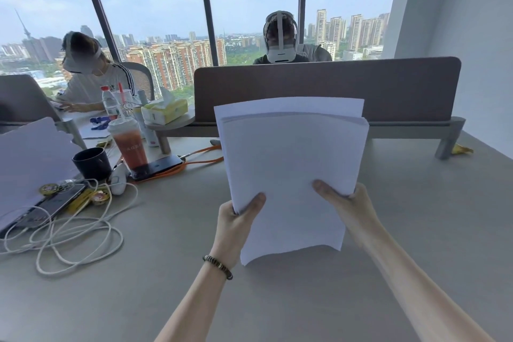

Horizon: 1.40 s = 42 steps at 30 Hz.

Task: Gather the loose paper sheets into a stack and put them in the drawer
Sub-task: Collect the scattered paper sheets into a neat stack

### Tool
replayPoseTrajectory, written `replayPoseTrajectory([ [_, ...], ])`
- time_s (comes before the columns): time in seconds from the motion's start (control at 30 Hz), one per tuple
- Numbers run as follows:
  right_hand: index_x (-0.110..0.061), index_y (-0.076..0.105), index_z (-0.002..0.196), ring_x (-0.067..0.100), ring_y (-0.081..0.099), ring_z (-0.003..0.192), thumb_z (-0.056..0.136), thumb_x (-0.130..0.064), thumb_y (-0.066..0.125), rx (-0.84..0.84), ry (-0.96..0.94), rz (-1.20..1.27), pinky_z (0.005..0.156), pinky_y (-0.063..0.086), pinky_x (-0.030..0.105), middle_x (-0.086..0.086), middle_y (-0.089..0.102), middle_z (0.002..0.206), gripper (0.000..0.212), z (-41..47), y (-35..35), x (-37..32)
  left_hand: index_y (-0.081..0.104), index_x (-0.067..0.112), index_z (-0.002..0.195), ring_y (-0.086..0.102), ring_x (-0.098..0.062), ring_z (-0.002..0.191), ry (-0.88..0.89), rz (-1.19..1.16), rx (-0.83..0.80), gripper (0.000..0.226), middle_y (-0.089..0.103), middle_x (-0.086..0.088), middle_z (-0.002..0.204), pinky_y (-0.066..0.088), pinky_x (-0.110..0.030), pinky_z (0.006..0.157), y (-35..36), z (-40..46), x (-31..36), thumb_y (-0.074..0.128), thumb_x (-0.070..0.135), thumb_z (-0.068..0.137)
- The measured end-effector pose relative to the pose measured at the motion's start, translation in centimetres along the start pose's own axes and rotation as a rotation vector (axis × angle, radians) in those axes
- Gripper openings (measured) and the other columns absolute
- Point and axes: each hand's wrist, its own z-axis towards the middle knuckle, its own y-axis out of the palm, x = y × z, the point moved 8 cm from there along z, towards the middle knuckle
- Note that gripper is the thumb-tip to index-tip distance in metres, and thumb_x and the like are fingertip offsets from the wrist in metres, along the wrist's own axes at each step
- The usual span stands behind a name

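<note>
A stack of white paper sheets (pixel 288 158) is held up above the grey desk (pixel 166 272), in the middle of the view. My left hand (pixel 236 219) grips its left edge, thumb on the front sheet. My right hand (pixel 344 205) grips the right edge the same way, thumb on the front. One sheet at the back sticks out higher than the others. The lower edge of the front sheet curls loose below my hands. No drawer is in view.
A brown divider panel (pixel 327 89) runs behind the paper. Left of it stand a drink cup (pixel 129 141), a dark mug (pixel 91 162), phones (pixel 156 166), white cables (pixel 75 233) and a tissue box (pixel 165 110). Two people sit beyond the desk.
</note>
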Motion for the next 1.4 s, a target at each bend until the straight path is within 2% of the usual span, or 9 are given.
replayPoseTrajectory([
  [0.27, -0.011, 0.076, 0.087, 0.018, 0.077, 0.071, 0.086, -0.018, 0.077, 0.241, 0.067, 0.222, 0.058, 0.062, 0.033, 0.001, 0.080, 0.082, 0.007, 0.2, -1.9, 0.8, 0.073, 0.005, 0.103, 0.072, -0.028, 0.094, -0.080, 0.249, -0.234, 0.033, 0.075, -0.018, 0.107, 0.055, -0.043, 0.083, -1.0, 0.6, -0.2, 0.075, 0.031, 0.083],
  [0.43, -0.006, 0.074, 0.101, 0.022, 0.076, 0.083, 0.087, -0.022, 0.076, 0.353, 0.184, 0.480, 0.069, 0.062, 0.037, 0.004, 0.079, 0.096, 0.021, -0.1, -1.0, 3.2, 0.066, 0.005, 0.121, 0.072, -0.026, 0.094, -0.153, -0.337, -0.094, 0.036, 0.072, -0.015, 0.115, 0.060, -0.039, 0.083, -2.0, 0.0, -2.0, 0.069, 0.014, 0.086],
  [0.63, -0.010, 0.072, 0.113, 0.020, 0.076, 0.092, 0.091, -0.027, 0.071, 0.263, 0.223, 0.568, 0.082, 0.061, 0.044, 0.002, 0.078, 0.106, 0.028, -2.0, 2.9, 4.1, 0.058, 0.009, 0.135, 0.061, -0.035, 0.122, -0.184, -0.526, -0.077, 0.042, 0.064, -0.015, 0.133, 0.053, -0.051, 0.095, 1.6, -1.7, -2.3, 0.061, 0.020, 0.095],
  [0.77, -0.014, 0.069, 0.118, 0.017, 0.074, 0.100, 0.094, -0.040, 0.063, 0.163, 0.267, 0.553, 0.085, 0.058, 0.038, 0.001, 0.076, 0.114, 0.035, -1.9, 3.2, 4.2, 0.062, 0.007, 0.131, 0.061, -0.037, 0.122, -0.198, -0.466, 0.017, 0.039, 0.065, -0.015, 0.132, 0.048, -0.057, 0.101, 0.0, -1.2, -2.4, 0.064, 0.018, 0.093],
  [0.93, -0.012, 0.060, 0.131, 0.022, 0.067, 0.103, 0.101, -0.023, 0.053, 0.149, 0.109, 0.593, 0.078, 0.055, 0.035, 0.005, 0.071, 0.121, 0.033, 0.5, -1.4, 2.6, 0.069, 0.005, 0.118, 0.071, -0.032, 0.102, -0.177, -0.358, 0.093, 0.029, 0.072, -0.015, 0.120, 0.058, -0.048, 0.085, -3.5, 0.0, -1.4, 0.066, 0.014, 0.090],
  [1.07, -0.022, 0.062, 0.127, 0.011, 0.069, 0.084, 0.099, -0.026, 0.056, 0.072, 0.017, 0.351, 0.074, 0.050, 0.031, -0.003, 0.073, 0.108, 0.028, 1.8, -4.4, 0.0, 0.073, 0.006, 0.102, 0.074, -0.026, 0.089, -0.093, -0.239, 0.115, 0.015, 0.076, -0.010, 0.104, 0.059, -0.040, 0.075, -5.9, 0.8, 0.0, 0.064, 0.009, 0.091],
  [1.2, -0.040, 0.049, 0.135, 0.007, 0.075, 0.085, 0.088, -0.029, 0.075, 0.001, 0.057, -0.089, 0.076, 0.053, 0.030, -0.007, 0.078, 0.103, 0.055, 2.5, -4.5, -0.1, 0.074, 0.004, 0.096, 0.074, -0.022, 0.083, -0.019, -0.143, 0.072, 0.012, 0.077, -0.008, 0.095, 0.060, -0.037, 0.072, -6.6, 1.2, 0.9, 0.065, 0.007, 0.089],
  [1.3, -0.035, 0.053, 0.129, 0.025, 0.076, 0.092, 0.081, -0.038, 0.080, -0.022, 0.043, -0.178, 0.078, 0.060, 0.044, 0.004, 0.078, 0.102, 0.056, 3.0, -4.1, 0.5, 0.078, 0.007, 0.092, 0.074, -0.023, 0.087, 0.014, -0.084, 0.028, 0.024, 0.077, -0.009, 0.097, 0.060, -0.036, 0.072, -6.7, 1.3, 0.9, 0.077, 0.022, 0.074],
  [1.4, -0.021, 0.063, 0.108, 0.020, 0.072, 0.080, 0.083, -0.038, 0.079, 0.061, -0.010, -0.241, 0.062, 0.055, 0.035, 0.014, 0.074, 0.097, 0.034, 3.0, -4.5, 0.9, 0.079, 0.007, 0.092, 0.073, -0.027, 0.091, 0.033, 0.002, -0.007, 0.027, 0.077, -0.013, 0.100, 0.058, -0.044, 0.082, -6.9, 1.4, 0.7, 0.085, 0.024, 0.072],
])
